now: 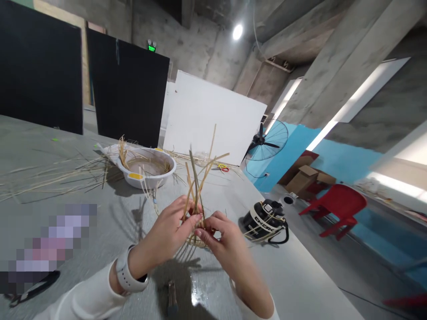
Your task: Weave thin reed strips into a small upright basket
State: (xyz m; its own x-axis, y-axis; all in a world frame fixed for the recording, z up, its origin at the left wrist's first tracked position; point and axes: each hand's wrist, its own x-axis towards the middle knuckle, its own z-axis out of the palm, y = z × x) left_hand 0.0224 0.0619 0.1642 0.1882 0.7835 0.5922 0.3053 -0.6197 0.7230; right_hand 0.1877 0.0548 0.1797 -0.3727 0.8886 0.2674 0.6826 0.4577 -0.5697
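Observation:
A small woven piece of straw-coloured strips (196, 186) stands over the table, with several long ends sticking upward. My left hand (178, 222), a pale watch on its wrist, pinches the strips from the left. From the right, my right hand (222, 233) closes thumb and fingers on the same strips. The fingertips of both hands almost meet. Below them part of a rounded woven base (196, 241) shows; the rest is hidden behind my hands.
A white basin (151, 180) holding water and strips stands back left, loose strips (56, 178) beside it. Scissors (223, 168) lie farther back. A black jug (265, 221) stands right, near the table's edge. A small tool (172, 295) lies in front.

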